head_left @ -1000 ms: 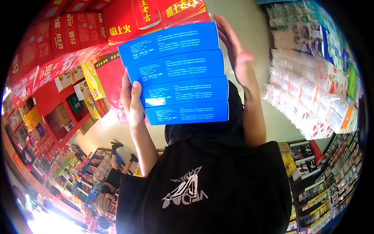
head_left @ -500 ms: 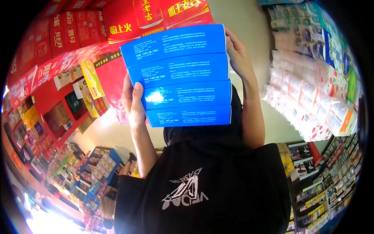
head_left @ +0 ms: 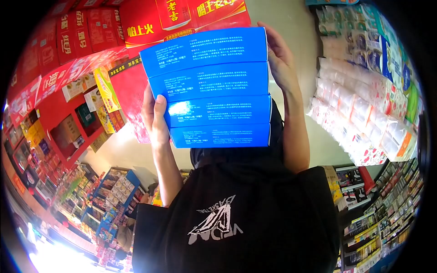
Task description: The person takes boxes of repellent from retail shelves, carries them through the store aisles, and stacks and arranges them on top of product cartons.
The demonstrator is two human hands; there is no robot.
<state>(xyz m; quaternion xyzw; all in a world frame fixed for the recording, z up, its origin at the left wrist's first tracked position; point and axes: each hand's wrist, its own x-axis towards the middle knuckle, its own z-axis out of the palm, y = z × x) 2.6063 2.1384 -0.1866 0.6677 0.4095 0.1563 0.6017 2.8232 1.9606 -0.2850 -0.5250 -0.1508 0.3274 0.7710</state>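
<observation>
Several long blue boxes (head_left: pixel 214 84) printed with small white text are held together in a stack in front of my chest. My left hand (head_left: pixel 155 116) grips the stack's left side, its thumb on the printed faces and its other fingers mostly hidden. At the upper right end, my right hand (head_left: pixel 278 57) is closed against the top box (head_left: pixel 205 51), with fingers partly behind it. The lower boxes lie one below another, slightly fanned out. A bright glare spot covers part of the third box.
Red drink cartons (head_left: pixel 86 36) are stacked at the upper left, beside red shelving (head_left: pixel 68 136). White plastic-wrapped packs (head_left: pixel 355 95) stand on the right. Shelves of small goods (head_left: pixel 382 218) fill the lower right. A blue display rack (head_left: pixel 116 195) is at the lower left. Pale floor (head_left: pixel 314 132) shows between.
The top box has shifted slightly to the right, with my right hand moving a little up and outward at its end. My left hand and the lower boxes stay nearly still.
</observation>
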